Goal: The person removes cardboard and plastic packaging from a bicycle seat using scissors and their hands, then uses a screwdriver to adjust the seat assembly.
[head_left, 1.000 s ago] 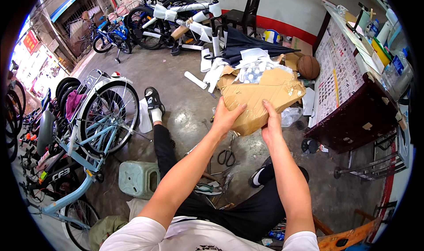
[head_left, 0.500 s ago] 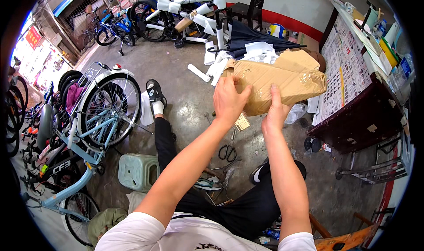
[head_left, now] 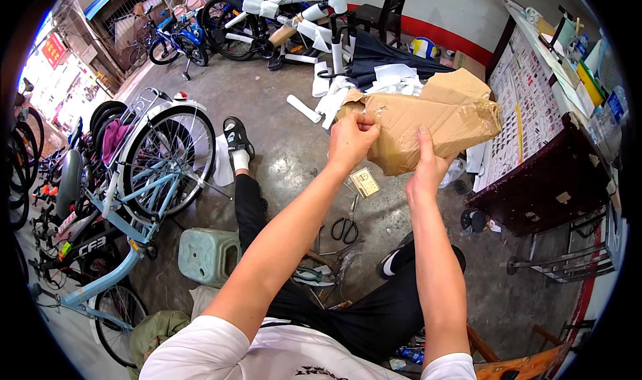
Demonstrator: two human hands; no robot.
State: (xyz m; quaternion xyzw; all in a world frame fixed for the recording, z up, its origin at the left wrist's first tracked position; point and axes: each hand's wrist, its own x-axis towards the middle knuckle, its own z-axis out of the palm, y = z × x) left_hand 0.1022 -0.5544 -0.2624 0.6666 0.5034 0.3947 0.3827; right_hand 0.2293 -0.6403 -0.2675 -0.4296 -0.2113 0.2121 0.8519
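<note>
While white lettering marks the black bicycle frame [head_left: 93, 251] at far left, the left hand [head_left: 354, 139] is pinched closed at the left edge of the carton [head_left: 428, 122]; whether on flap or tape, cannot tell. Pale printed card [head_left: 364, 182] beneath, too small to read. Carton: raised between both hands. Right hand [head_left: 426, 168]: clasped partway round, thumb on top, fingers hidden, presumably steadying it. Counter [head_left: 511, 112], right: printed sheets, illegible.

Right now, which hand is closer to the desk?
Right. The right hand holds the cardboard left of the desk; the left hand is farther left, also at the cardboard.
</note>
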